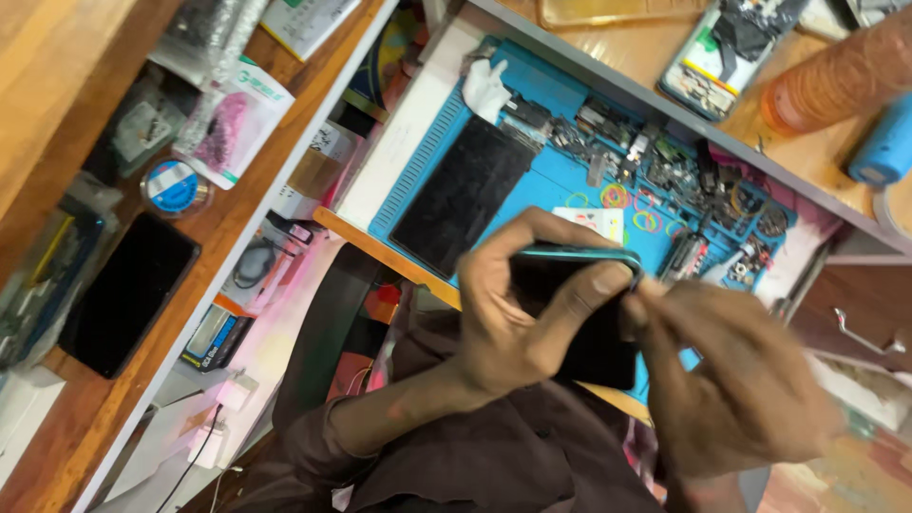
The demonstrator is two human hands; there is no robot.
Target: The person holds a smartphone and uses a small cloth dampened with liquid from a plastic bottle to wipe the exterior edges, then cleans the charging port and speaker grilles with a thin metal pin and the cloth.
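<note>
A blue work mat (532,71) is lying on the bench, carrying a black screen panel (463,193), coloured rubber bands (617,197) and small phone parts (665,161). Another dark phone (128,293) is resting on the wooden shelf (228,223), near a round blue tin (173,185).

Bright, even indoor light; tilted view with motion blur in the foreground.

The blue mat (546,204) and small parts on the tabletop (380,242) are evenly lit and fairly sharp, with only soft, short shadows. The right hand (736,380) is smeared by motion blur, the left hand (518,318) less so; the dark phone (579,313) between them shows a thin glint along its top edge. Pale glare washes out the lower left corner, and the frame's edges look soft and slightly stretched.
</note>
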